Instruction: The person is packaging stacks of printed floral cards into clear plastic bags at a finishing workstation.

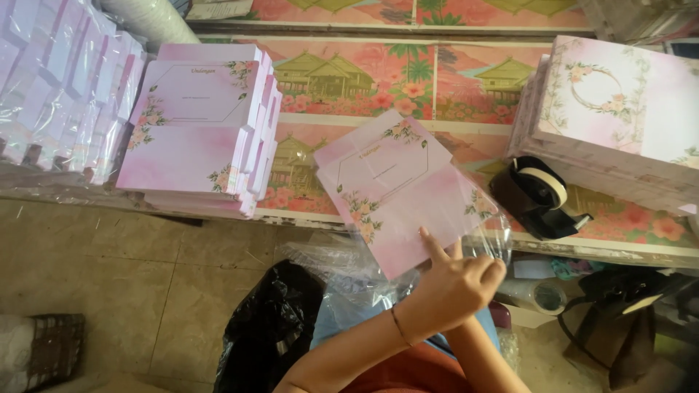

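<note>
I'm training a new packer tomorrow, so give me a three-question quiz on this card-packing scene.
1. True or false: the tape dispenser stands to the right of the pink floral card.
2. What clear thing surrounds the card's right end? A) plastic sleeve B) glass jar C) ribbon
3. Fill in: the stack of pink cards lies to the ____ of the held card.

Key: 1 true. 2 A. 3 left. Both hands overlap at the card's lower edge; which is which is unclear.

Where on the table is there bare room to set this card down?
Bare mat lies between the card stack and the tape dispenser, behind the held card. Crowded at both ends: wrapped bundles and boxes.
</note>
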